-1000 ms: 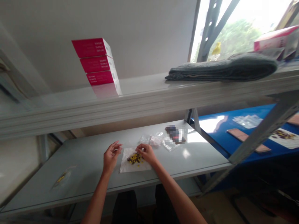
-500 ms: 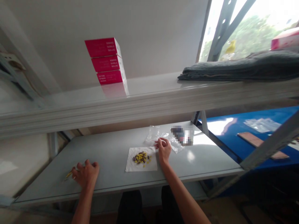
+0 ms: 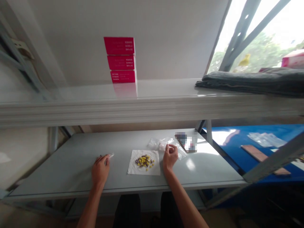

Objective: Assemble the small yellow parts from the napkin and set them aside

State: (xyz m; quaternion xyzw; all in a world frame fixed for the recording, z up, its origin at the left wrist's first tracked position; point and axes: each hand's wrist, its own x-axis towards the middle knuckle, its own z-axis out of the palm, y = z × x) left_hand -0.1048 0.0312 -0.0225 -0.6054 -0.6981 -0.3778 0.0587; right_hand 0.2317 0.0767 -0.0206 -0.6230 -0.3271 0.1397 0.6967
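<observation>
My left hand (image 3: 101,169) rests above the grey shelf board, left of the white cloth (image 3: 132,169). Its fingers are closed, and a small piece of clear plastic (image 3: 111,155) pokes out past the fingertips; the rest is hidden in the hand. A loose pile of small yellow and dark brown pieces (image 3: 143,161) lies on the cloth, a few of them scattered to its right. To the right of the cloth, my right hand (image 3: 170,160) has its thumb and fingers pinched at the crumpled clear plastic bags (image 3: 155,143), which lie partly behind it.
A blurred-out item (image 3: 186,142) lies behind the bags. Three stacked pink boxes (image 3: 121,63) and folded grey cloth (image 3: 247,83) sit on the upper shelf (image 3: 166,109). To the right, a blue table (image 3: 228,152) bears plastic bags and a brown slab (image 3: 263,158).
My left hand has moved right and its fingers have closed; the small yellowish thing formerly beside it no longer shows. My right hand has shifted slightly, and the clear bags lie flatter.
</observation>
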